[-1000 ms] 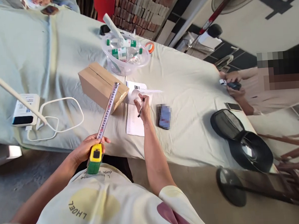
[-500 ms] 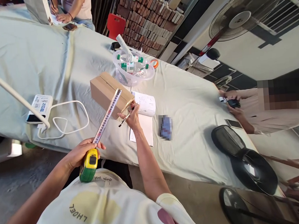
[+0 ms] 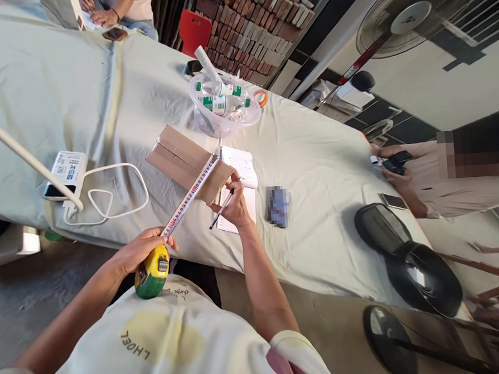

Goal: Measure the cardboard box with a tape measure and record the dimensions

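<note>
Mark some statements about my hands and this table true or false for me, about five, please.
1. Your left hand holds a tape measure with its blade extended. True.
2. The pen is lying loose on the table. False: your right hand holds the pen.
3. The cardboard box is nearer to you than the plastic basin. True.
4. The bottle caps showing in the basin are red. False: those caps are green.
5. The white cable is coiled inside the box. False: the white cable lies in loops on the tablecloth.
</note>
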